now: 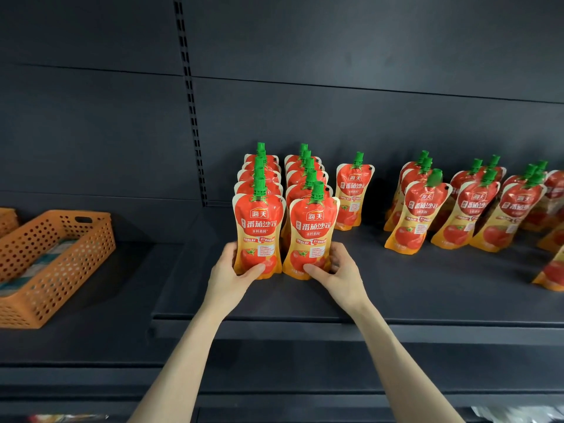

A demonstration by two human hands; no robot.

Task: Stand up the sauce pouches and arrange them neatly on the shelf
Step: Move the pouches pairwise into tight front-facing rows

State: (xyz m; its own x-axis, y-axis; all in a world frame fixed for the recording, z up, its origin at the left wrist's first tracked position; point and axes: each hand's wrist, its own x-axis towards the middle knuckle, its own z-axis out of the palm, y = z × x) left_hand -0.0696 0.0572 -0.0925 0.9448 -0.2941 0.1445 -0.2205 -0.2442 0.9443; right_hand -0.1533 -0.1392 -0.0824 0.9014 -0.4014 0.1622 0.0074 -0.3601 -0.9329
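Red and orange tomato sauce pouches with green caps stand on a dark shelf (396,294). Two tidy rows run front to back. My left hand (233,274) grips the base of the front pouch of the left row (258,227). My right hand (338,270) grips the base of the front pouch of the right row (312,236). Both pouches stand upright, side by side. A single pouch (352,193) stands just right of the rows. Further right, several pouches (415,215) stand leaning in loose rows, and one pouch (552,273) sits at the far right edge, cut off by the frame.
An orange perforated basket (58,248) holding packets sits on the shelf section at the left. A slotted upright (190,102) divides the dark back panel. Bare shelf lies in front of the pouches up to the front lip (305,319).
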